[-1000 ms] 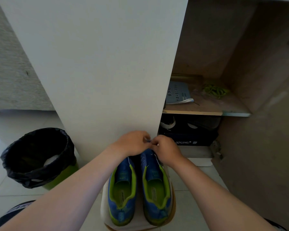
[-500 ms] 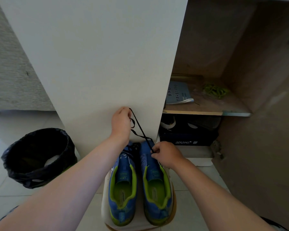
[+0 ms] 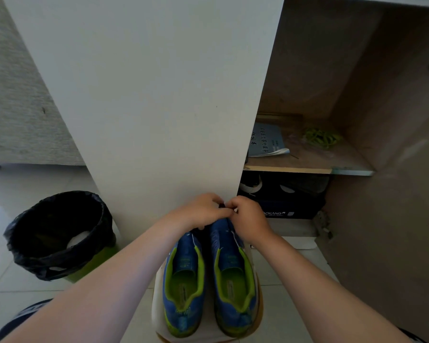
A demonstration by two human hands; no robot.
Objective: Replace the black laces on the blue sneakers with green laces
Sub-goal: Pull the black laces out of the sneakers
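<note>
Left hand (image 3: 203, 214) and right hand (image 3: 248, 219) pinch the black lace (image 3: 222, 205) over the right blue sneaker (image 3: 233, 280) toe.

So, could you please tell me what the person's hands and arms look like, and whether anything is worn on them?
Both the left hand and the right hand are bare: no gloves, and no ring, watch or bracelet shows. The forearms are bare as well, with no sleeve in view as far as the picture's lower edge.
</note>
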